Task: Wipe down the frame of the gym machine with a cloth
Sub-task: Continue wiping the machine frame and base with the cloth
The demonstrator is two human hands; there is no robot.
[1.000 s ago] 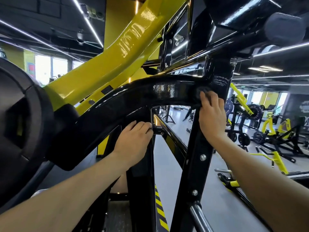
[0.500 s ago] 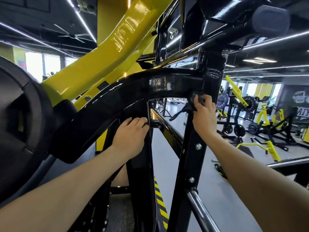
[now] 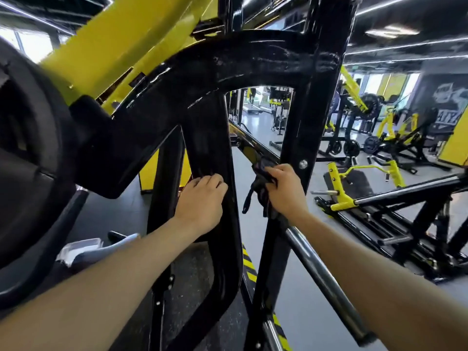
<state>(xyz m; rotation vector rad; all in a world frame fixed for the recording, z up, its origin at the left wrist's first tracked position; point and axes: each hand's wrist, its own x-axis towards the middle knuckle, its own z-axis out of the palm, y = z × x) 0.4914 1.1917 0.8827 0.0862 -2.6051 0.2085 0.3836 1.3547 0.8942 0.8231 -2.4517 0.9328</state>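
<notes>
While the left hand (image 3: 201, 203) rests on the black post (image 3: 215, 153) just left of the middle of the picture, its fingers curled over the post's surface and holding nothing loose, the right hand (image 3: 285, 190) grips a dark cloth (image 3: 260, 184) just right of centre. The cloth is bunched in the fingers and pressed against the left edge of a second black upright (image 3: 314, 102), with ragged ends hanging down below the hand. Both posts belong to the black frame (image 3: 228, 62) of the gym machine, whose curved top bar arches across the upper middle of the picture and shows pale streaks on its gloss. A yellow beam (image 3: 121, 39) slants through the upper left behind it, and a large black weight plate (image 3: 27, 160) fills the left edge. A steel bar (image 3: 326, 279) runs down to the lower right from below the right hand. Yellow and black warning stripes (image 3: 249, 264) mark the grey floor between the posts. Other yellow and black machines (image 3: 385, 138) stand at the right, well apart.
</notes>
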